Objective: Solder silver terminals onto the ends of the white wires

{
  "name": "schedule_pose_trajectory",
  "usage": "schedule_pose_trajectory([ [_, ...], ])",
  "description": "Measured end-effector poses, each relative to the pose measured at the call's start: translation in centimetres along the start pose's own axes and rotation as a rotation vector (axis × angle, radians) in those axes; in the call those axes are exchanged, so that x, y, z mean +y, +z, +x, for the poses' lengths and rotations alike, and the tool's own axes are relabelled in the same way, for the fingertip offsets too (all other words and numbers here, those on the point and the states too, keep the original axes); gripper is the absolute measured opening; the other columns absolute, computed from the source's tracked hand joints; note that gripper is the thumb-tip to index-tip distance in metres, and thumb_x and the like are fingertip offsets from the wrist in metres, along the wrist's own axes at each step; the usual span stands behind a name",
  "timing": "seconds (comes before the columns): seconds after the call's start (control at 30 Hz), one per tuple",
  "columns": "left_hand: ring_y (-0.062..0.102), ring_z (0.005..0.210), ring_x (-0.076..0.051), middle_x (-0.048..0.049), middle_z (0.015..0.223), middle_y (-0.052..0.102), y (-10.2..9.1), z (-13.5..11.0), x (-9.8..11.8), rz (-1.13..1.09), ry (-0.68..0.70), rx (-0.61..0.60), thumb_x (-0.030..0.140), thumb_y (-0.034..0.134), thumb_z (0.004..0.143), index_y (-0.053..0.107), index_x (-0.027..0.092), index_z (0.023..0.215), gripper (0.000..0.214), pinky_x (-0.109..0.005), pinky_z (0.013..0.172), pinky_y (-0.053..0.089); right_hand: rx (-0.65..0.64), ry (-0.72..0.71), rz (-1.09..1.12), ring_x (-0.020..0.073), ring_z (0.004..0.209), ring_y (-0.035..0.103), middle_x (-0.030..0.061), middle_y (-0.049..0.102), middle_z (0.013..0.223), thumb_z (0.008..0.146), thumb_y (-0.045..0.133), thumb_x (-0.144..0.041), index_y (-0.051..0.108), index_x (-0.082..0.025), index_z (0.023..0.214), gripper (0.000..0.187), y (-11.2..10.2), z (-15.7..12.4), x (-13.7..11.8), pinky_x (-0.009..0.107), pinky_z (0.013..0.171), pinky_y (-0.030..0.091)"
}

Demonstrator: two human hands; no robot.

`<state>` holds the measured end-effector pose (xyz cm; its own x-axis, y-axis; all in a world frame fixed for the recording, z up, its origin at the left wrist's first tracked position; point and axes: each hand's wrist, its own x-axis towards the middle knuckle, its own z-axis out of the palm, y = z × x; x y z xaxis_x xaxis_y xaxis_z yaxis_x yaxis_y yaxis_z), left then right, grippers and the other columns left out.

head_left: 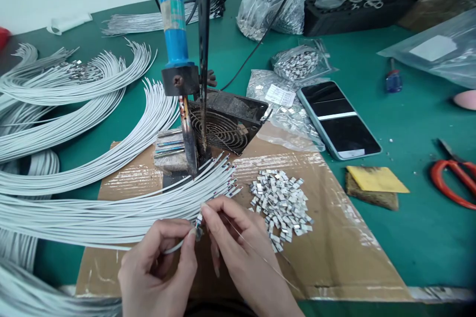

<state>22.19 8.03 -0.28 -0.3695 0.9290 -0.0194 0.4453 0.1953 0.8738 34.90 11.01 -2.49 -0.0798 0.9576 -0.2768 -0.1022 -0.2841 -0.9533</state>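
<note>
Pinching a white cable [173, 248] just short of its end, my left hand [159, 263] is nearly closed, over the near half of the cardboard sheet [334, 262]. I have the right hand [238, 243] closed too, thumb and forefinger on the small metal connector [199, 218] at that cable's tip; a thin wire [266, 261] runs from its fingers toward the sheet's near edge. Loose connectors [281, 204] lie piled right of centre, and a blue-handled soldering iron [189, 141] points down near the far edge.
</note>
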Motion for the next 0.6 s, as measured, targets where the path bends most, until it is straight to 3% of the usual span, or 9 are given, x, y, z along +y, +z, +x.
schedule_pose_trajectory([
  [0.13, 0.077, 0.063, -0.019, -0.0053, 0.075, 0.082, 0.10, -0.05, -0.15, -0.017, -0.005, 0.004, 0.043, 0.085, 0.078, 0.076, 0.020, 0.074, 0.025, -0.016, 0.047, 0.059, 0.059, -0.135, -0.147, 0.0074, 0.038, 0.043, -0.0077, 0.046, 0.051, 0.102, 0.057, -0.035, 0.060, -0.020, 0.074, 0.032, -0.09, -0.15, -0.15, 0.019, 0.041, 0.035],
  [0.33, 0.078, 0.067, -0.020, -0.0050, 0.074, 0.081, 0.16, 0.07, -0.23, -0.021, 0.012, -0.001, 0.038, 0.085, 0.079, 0.077, 0.020, 0.075, 0.020, -0.017, 0.050, 0.060, 0.142, -0.349, -0.260, 0.0087, 0.060, 0.056, -0.0032, 0.058, 0.071, 0.102, 0.057, -0.023, 0.063, -0.020, 0.078, 0.025, -0.10, -0.15, 0.21, 0.017, 0.051, 0.040],
  [0.6, 0.079, 0.070, -0.021, -0.0044, 0.073, 0.081, 0.07, 0.13, 0.04, -0.010, 0.016, -0.006, 0.037, 0.084, 0.079, 0.075, 0.020, 0.072, 0.021, -0.019, 0.056, 0.063, 0.128, -0.368, -0.264, 0.0098, 0.063, 0.059, -0.0023, 0.058, 0.072, 0.103, 0.056, -0.022, 0.063, -0.020, 0.078, 0.026, -0.12, -0.29, 0.12, 0.018, 0.053, 0.042],
])
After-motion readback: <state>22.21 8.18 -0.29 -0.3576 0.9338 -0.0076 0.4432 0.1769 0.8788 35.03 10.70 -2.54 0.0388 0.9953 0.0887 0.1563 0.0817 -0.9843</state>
